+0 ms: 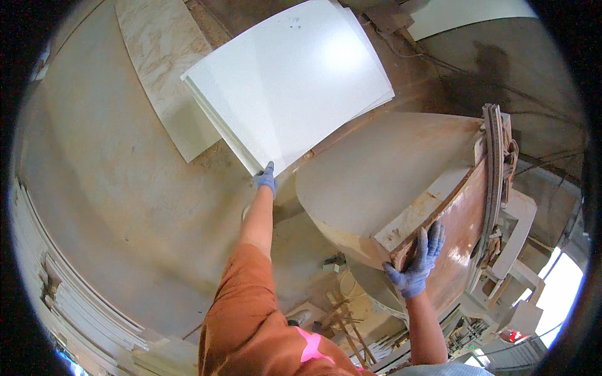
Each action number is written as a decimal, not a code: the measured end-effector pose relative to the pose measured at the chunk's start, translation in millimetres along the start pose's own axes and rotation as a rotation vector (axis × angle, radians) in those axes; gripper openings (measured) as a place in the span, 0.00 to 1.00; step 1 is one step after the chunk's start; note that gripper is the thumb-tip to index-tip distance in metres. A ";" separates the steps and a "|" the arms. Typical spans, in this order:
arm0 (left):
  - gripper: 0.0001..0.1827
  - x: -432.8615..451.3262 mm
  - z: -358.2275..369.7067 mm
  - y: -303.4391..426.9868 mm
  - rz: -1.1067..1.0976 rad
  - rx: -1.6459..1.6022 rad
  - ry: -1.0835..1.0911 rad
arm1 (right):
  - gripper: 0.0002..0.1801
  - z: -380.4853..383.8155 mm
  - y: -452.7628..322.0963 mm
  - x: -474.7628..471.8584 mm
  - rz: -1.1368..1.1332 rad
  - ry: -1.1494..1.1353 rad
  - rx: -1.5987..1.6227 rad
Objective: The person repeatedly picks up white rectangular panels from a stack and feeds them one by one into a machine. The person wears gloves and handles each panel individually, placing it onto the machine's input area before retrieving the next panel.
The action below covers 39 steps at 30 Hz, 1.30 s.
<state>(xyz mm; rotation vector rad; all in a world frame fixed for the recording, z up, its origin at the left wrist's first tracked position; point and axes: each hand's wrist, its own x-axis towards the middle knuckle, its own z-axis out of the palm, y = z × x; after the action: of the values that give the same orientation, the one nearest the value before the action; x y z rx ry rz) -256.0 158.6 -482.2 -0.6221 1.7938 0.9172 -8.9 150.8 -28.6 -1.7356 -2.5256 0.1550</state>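
Observation:
My left hand (266, 179), in a blue-grey work glove, grips the near corner of a stack of white panels (301, 89). Its thumb lies on the top face, and the other fingers are mostly hidden at the edge. The top panel is glossy, with small dark marks near its far end; other panels show beneath it. My right hand (416, 265), gloved alike, rests against the near end of a brown board edge (400, 251) on a dusty machine table. Its fingers are extended and its thumb is spread apart.
A dusty pale board (164, 70) lies left of the stack. A grey rounded tabletop (376, 174) stands at right, crossed by a metal rail (491, 188). Stacked sheets (89, 310) line the lower left. Wooden sticks (350, 329) and a shoe (299, 317) are below. Cables (470, 73) run along the far right.

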 end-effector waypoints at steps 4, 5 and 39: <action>0.23 6.3 -5.1 -11.6 0.056 -0.004 -0.191 | 0.49 -5.4 -3.3 -3.5 0.031 -0.018 -0.011; 0.25 27.2 -6.5 -27.7 0.077 -0.011 -0.156 | 0.49 -6.8 -3.7 -1.5 0.027 -0.020 -0.006; 0.28 -118.1 -35.0 -23.1 0.310 0.292 -0.667 | 0.47 -5.6 -2.9 -2.3 -0.029 0.032 0.006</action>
<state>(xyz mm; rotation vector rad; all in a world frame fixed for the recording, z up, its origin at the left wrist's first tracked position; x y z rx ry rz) -212.5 117.4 -372.2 0.1536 1.3823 0.9036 -10.1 147.8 -22.7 -1.6848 -2.5240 0.1316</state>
